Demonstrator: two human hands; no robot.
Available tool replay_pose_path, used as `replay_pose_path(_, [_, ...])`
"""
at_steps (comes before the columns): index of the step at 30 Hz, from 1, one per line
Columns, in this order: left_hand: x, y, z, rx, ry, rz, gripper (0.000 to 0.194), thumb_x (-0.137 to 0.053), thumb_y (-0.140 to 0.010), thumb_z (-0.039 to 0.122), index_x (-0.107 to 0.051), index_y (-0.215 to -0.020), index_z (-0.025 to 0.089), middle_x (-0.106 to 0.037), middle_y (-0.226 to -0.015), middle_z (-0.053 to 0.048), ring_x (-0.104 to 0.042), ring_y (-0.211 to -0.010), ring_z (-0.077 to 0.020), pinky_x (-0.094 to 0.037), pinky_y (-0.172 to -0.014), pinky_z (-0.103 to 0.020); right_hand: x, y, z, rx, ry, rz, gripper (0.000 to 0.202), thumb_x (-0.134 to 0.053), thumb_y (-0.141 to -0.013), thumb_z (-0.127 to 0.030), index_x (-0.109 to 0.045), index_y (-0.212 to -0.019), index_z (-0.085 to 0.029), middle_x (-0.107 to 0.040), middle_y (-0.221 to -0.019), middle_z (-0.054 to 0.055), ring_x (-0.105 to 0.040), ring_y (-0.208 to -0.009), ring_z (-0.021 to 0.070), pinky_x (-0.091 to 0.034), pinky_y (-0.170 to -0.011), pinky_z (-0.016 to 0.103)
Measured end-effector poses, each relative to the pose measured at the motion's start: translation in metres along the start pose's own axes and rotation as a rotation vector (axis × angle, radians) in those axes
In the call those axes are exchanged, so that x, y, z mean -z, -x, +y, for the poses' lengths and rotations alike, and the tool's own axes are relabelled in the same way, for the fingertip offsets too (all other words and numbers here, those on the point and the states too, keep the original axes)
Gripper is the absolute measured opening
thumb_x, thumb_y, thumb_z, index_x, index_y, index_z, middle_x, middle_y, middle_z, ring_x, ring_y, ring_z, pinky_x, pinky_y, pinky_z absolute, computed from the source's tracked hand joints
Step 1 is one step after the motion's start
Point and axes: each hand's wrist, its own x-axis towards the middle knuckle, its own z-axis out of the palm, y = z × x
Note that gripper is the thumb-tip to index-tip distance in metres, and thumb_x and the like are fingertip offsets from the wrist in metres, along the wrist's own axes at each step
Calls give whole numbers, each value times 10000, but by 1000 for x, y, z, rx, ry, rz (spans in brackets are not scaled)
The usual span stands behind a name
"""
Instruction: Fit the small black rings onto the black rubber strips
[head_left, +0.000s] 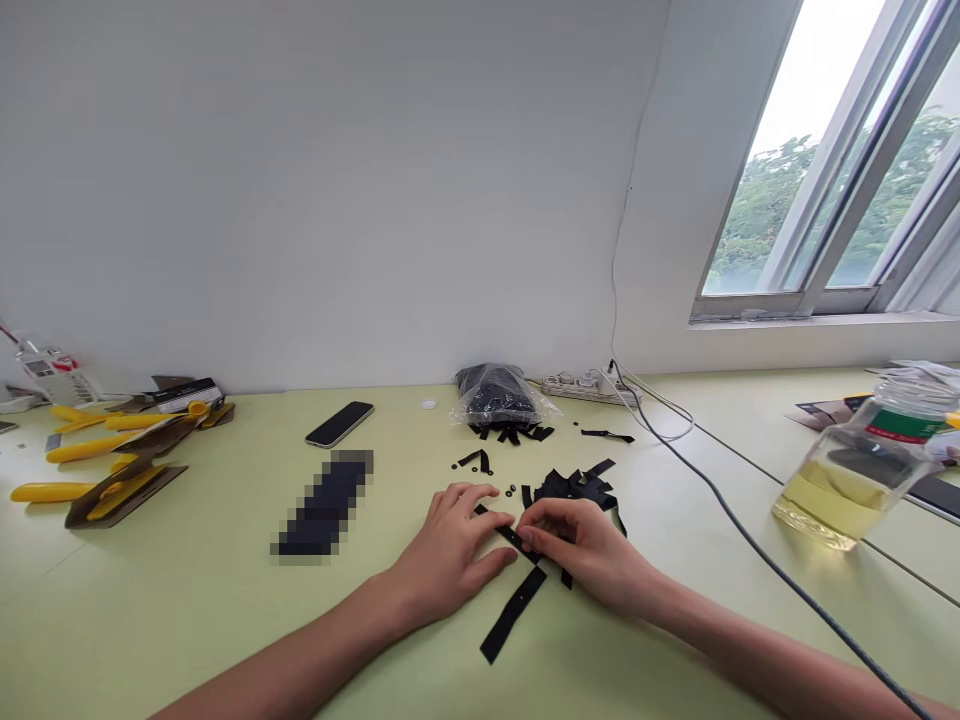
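Note:
A black strip (508, 532) with small holes lies slanted on the pale green table (405, 660). My left hand (454, 550) rests at its left end, fingers spread, fingertips touching the strip. At the strip's right part, my right hand (581, 545) has thumb and index finger pinched together; what is between them is too small to make out. A second black strip (512, 613) lies below, toward the near edge. Behind my right hand is a pile of black strips (577, 487). Small black rings (511, 491) lie just beyond my fingers.
A clear bag of black pieces (499, 395) lies near the wall, beside a power strip (577, 385). A phone (340, 424) and yellow-handled tools (90, 447) are at left. At right, a grey cable (731, 515) runs past a bottle of yellow liquid (844, 480).

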Motion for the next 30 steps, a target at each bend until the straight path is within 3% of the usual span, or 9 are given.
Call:
replay_pose_path(9, [2, -1, 3, 73, 35, -33, 120, -573, -1025, 313, -666, -1026, 237, -610, -1335, -84, -478, -1327, -295, -392, -1082, -502, 3, -5, 2, 44, 77, 64, 290, -586, -975, -455, -707, -926, -196, -684, -832, 38, -605, -752, 179, -466, -683, 298])
replay_pose_path(14, [4, 2, 7, -3, 92, -24, 120, -483, -1051, 251, -598, -1032, 224, -666, -1177, -57, -553, -1186, -243, -393, -1047, -436, 2, -5, 1, 53, 117, 76, 287, -573, -981, -439, -707, -911, -195, -681, -815, 33, -595, -743, 172, -455, -667, 287])
replay_pose_path(16, [6, 2, 11, 41, 149, 30, 150, -457, -1064, 288, -596, -1059, 232, -682, -1112, -39, -572, -1092, -224, -410, -1009, -411, 4, -7, -2, 45, 84, 107, 295, -586, -971, -455, -694, -903, -189, -677, -808, 32, -601, -748, 170, -453, -659, 283])
replay_pose_path(21, [21, -17, 23, 263, 425, 161, 261, -515, -1035, 455, -627, -995, 223, -695, -1018, -29, -605, -975, -203, -465, -765, -295, 5, -20, -19, -70, -147, 165, 265, -667, -905, -440, -665, -876, -176, -644, -728, 13, -556, -645, 131, -423, -586, 256])
replay_pose_path(27, [25, -37, 26, 279, 742, 269, 269, -681, -931, 424, -674, -1062, 189, -733, -1018, -56, -694, -937, -192, -545, -856, -309, -13, -30, -31, -128, -602, 233, 284, -788, -809, -428, -691, -858, -166, -650, -783, 20, -596, -707, 119, -497, -680, 250])
replay_pose_path(30, [22, -28, 25, 222, 612, 246, 235, -622, -979, 402, -710, -1093, 215, -746, -1005, -40, -679, -902, -177, -537, -829, -294, -18, -27, -24, -129, -671, 187, 347, -838, -778, -470, -711, -869, -160, -682, -848, 35, -619, -738, 119, -522, -755, 268])
